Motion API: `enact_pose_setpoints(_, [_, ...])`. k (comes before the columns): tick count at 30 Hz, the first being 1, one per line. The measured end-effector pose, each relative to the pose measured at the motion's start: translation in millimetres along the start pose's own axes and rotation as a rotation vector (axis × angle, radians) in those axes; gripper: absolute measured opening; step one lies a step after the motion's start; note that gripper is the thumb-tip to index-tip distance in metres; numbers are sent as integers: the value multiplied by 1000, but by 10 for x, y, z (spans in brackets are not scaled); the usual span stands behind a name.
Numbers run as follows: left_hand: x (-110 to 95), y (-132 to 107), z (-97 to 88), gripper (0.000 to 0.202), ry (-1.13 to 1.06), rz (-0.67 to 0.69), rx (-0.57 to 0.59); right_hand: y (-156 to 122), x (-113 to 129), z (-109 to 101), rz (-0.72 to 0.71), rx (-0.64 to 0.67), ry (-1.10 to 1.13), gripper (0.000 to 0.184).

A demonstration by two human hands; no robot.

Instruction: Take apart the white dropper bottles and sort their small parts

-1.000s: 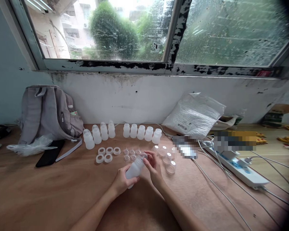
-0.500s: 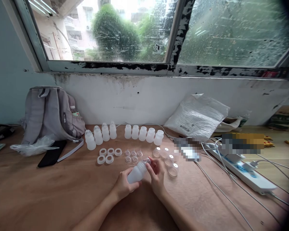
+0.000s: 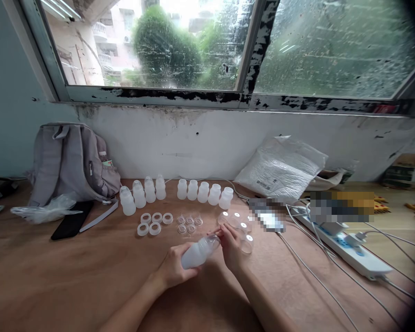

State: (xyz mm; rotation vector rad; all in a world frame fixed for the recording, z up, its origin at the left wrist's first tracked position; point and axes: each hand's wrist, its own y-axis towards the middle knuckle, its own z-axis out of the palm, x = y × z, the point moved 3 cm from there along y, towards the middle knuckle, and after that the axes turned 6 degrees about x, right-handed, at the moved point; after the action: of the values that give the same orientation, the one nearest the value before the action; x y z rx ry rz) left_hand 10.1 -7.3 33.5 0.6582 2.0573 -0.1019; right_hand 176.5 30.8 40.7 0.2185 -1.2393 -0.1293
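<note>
Wrapped around the body of a frosted white baby bottle (image 3: pixel 194 255) is my left hand (image 3: pixel 174 266). The bottle tilts, its clear domed cap (image 3: pixel 211 240) facing up and right. My right hand (image 3: pixel 231 244) has its fingers bent closed at the end of this cap, partly covering it. Just beyond my hands lie several clear nipples (image 3: pixel 190 221), with white screw rings (image 3: pixel 155 228) to their left. Clear dome caps (image 3: pixel 247 245) rest beside my right hand, some partly hidden by it. Farther back stand several capped bottles (image 3: pixel 139 196) and a row of open bottles (image 3: pixel 203 192).
A grey backpack (image 3: pixel 74 161), a plastic bag (image 3: pixel 48 210) and a black flat item (image 3: pixel 72 221) are at the left. On the right are a silvery mailer bag (image 3: pixel 283 166), a white power strip (image 3: pixel 363 263) and loose cables. A wall with a window closes off the back.
My right hand has shifted slightly right and turned at the cap end, showing more of the cap. My left hand and the bottle have dropped slightly toward me.
</note>
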Motion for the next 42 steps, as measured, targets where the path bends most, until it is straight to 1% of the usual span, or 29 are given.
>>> enact_pose_setpoints(2, [0, 9, -48, 46, 128, 64, 34, 28, 13, 22, 91, 115, 77, 34])
enact_pose_setpoints(4, [25, 9, -92, 50, 222, 73, 61, 20, -1, 70, 195, 215, 94, 35])
enact_pose_setpoints(7, [65, -7, -143, 54, 253, 71, 82, -36, -62, 156, 347, 328, 33, 35])
enact_pose_setpoints(9, [85, -19, -166, 52, 232, 86, 82, -70, -103, 195, 395, 357, 3, 38])
enact_pose_setpoints(12, [131, -25, -183, 45, 212, 79, 78, -96, -151, 216, 403, 334, 8, 39])
enact_pose_setpoints(18, [213, -13, -179, 46, 215, 33, 77, -130, -227, 239, 411, 314, -17, 39])
enact_pose_setpoints(24, [203, -5, -174, 45, 235, -6, 97, -159, -254, 252, 396, 359, -24, 37])
enact_pose_setpoints(31, [187, 11, -174, 45, 287, -24, 93, -155, -268, 262, 410, 361, -17, 37])
enact_pose_setpoints(34, [188, 13, -175, 45, 280, -22, 92, -162, -263, 270, 414, 338, -21, 37])
enact_pose_setpoints(39, [196, 6, -177, 45, 221, -10, 89, -159, -296, 257, 436, 254, -28, 32])
enact_pose_setpoints(42, [191, 8, -176, 47, 187, -40, 81, -95, -303, 206, 402, 225, -61, 36])
